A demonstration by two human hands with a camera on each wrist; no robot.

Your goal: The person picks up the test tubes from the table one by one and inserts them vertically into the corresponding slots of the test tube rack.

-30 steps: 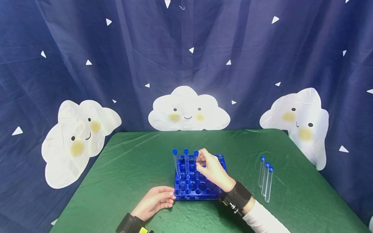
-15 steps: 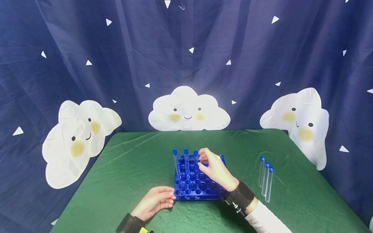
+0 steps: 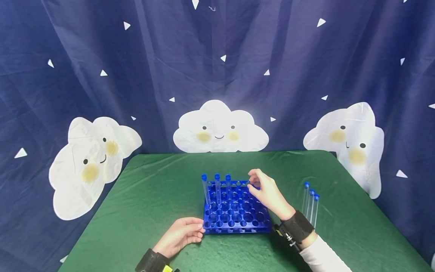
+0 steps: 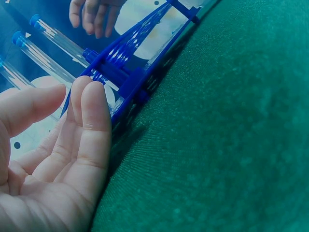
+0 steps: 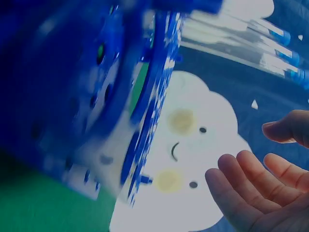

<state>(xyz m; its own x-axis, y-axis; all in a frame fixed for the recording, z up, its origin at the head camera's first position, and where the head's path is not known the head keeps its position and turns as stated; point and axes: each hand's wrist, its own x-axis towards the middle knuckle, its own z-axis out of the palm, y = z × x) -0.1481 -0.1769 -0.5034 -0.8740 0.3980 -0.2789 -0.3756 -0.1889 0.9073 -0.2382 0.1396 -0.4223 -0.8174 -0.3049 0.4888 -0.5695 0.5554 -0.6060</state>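
A blue tube rack stands on the green table. Three clear tubes with blue caps stand upright in its back row at the left. My left hand lies flat on the table, its straight fingers touching the rack's front-left corner. My right hand hovers over the rack's back right part, fingers relaxed and empty; the right wrist view shows its loose fingers apart from the rack. Three more capped tubes lie side by side on the table to the right.
A dark blue curtain with white cloud faces hangs right behind the table. The table's edges fall away at left and right. Green cloth shows left of the rack and in front of it.
My right hand has let go of the third standing tube and moved right along the rack's back edge. The left hand and the rack have not moved.
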